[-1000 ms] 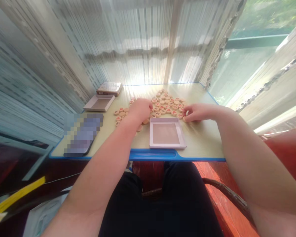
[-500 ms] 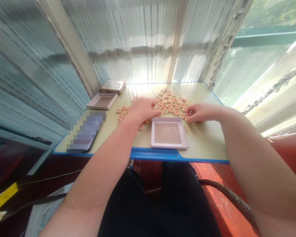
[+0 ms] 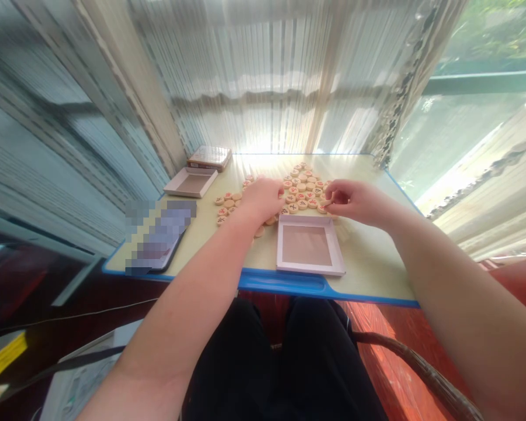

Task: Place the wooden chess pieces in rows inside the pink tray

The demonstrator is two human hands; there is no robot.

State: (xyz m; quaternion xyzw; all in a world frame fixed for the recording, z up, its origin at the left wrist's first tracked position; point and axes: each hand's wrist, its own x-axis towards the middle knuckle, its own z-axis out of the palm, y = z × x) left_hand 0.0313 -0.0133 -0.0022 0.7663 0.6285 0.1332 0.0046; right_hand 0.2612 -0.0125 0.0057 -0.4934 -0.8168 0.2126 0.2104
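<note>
Round wooden Chinese chess pieces (image 3: 301, 187) with red or dark characters lie in a loose cluster on the table, some face down. Curled at the left side of this cluster is my left hand (image 3: 265, 197); whatever is under its fingers is hidden. A second group of pieces (image 3: 228, 203) shows to the left of that wrist. At the cluster's right edge, my right hand (image 3: 347, 199) pinches one Chinese chess piece (image 3: 327, 203) between thumb and fingers, tilted just above the others. Between me and the cluster stands an open shallow white box (image 3: 307, 245) with nothing in it.
The pale table (image 3: 377, 257) has a blue rim. At its left lie a phone (image 3: 169, 234), blurred out, another shallow box part (image 3: 191, 182) and a closed flat box (image 3: 210, 156). Curtains (image 3: 254, 76) hang behind the table. A chair's curved armrest (image 3: 421, 368) is at lower right.
My right hand has tilted the piece up and moved slightly left, over the cluster's edge. My left thumb, stretched out earlier, is now tucked in. The view has shifted slightly.
</note>
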